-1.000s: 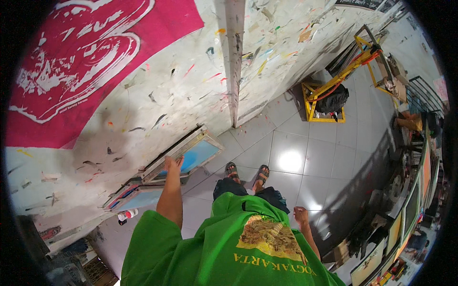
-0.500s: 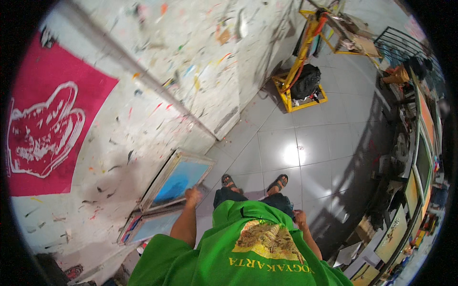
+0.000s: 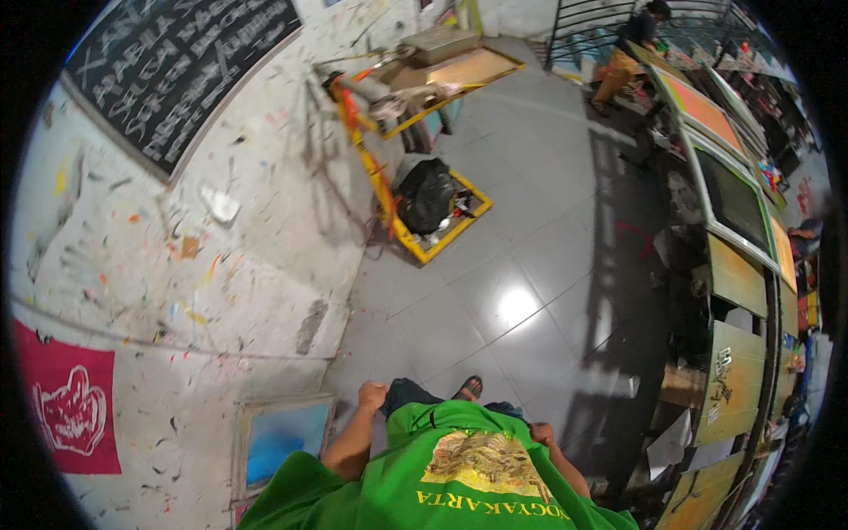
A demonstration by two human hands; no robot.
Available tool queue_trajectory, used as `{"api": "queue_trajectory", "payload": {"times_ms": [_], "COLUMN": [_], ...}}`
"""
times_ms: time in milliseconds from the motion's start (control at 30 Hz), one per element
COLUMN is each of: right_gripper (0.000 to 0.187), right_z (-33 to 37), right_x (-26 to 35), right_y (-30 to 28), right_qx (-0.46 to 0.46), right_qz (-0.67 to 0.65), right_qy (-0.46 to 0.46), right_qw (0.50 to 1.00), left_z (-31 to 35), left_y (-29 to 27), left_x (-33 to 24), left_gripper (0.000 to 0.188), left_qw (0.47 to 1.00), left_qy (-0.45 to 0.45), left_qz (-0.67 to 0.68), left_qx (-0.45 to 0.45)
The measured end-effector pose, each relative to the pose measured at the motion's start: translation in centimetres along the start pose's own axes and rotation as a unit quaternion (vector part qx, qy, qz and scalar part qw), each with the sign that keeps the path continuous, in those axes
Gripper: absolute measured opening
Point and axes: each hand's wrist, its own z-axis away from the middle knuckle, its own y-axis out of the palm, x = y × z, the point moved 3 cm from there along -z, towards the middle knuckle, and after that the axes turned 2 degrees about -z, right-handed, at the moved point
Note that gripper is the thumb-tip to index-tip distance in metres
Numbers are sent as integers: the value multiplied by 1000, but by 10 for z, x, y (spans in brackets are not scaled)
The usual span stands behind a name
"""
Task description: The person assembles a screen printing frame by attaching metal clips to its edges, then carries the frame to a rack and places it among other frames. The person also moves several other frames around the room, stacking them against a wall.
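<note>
My left hand (image 3: 372, 395) hangs at my left thigh with its fingers curled closed, and nothing shows in it. Nearest to it is a framed screen (image 3: 281, 442) with a pale frame and a blue sheet, leaning at the foot of the wall. Beside my right hip is my right hand (image 3: 541, 434), its fingers also bent inward and no object visible in them. Between the hands are my green shirt (image 3: 397, 481) and one sandalled foot (image 3: 470, 388) on the grey tiles.
Ahead stands a yellow metal frame (image 3: 415, 252) with a black plastic bag (image 3: 426, 196) on its base. Along the right runs a long rack of framed screens and boards (image 3: 735, 380). A person (image 3: 618, 62) is at its far end. A chalkboard (image 3: 177, 75) hangs on the paint-spattered wall.
My view has turned to the right and the chalkboard and person have come into sight. My left hand has left the leaning screen's edge and is now apart from it.
</note>
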Motion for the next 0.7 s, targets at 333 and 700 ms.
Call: {"api": "queue_trajectory", "payload": {"times_ms": [333, 700], "right_gripper": [25, 32], "right_z": [-57, -179], "right_x": [51, -49], "right_y": [-200, -345], "right_qx": [-115, -153], "right_qz": [-447, -514], "right_qy": [325, 349], "right_qw": [825, 768], "left_z": [-95, -288], "left_y": [29, 77], "left_x": [-172, -462], "left_gripper": [36, 36], "left_qw": [894, 936], "left_qy": [140, 17], "left_qz": [-421, -310], "left_qx": [64, 166]}}
